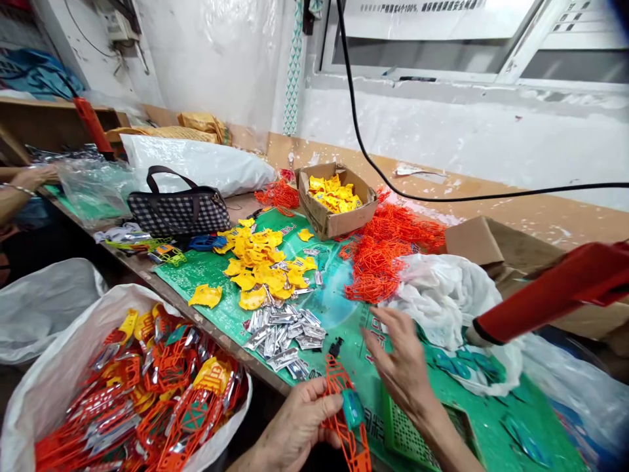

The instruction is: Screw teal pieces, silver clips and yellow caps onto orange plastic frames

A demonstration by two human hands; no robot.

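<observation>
My left hand (297, 423) grips an orange plastic lattice frame (358, 452) at the table's front edge. A translucent teal piece (352, 410) sits in the frame, and a small black part (336, 347) shows by its far end. To the right, my right hand (403, 360) hovers over the green mat, fingers spread and holding nothing. Shiny silver parts (289, 337) lie in a pile left of it. Beyond them is a heap of yellow plastic parts (260, 255). A tangle of orange frames (378, 262) lies beyond my right hand.
A cardboard box (339, 226) holds more yellow parts. A red power screwdriver (545, 295) juts in from the right, near a white bag (447, 282) and a green basket (417, 439). A sack (22, 406) of assembled pieces stands lower left. Another person's hand (37, 177) is far left.
</observation>
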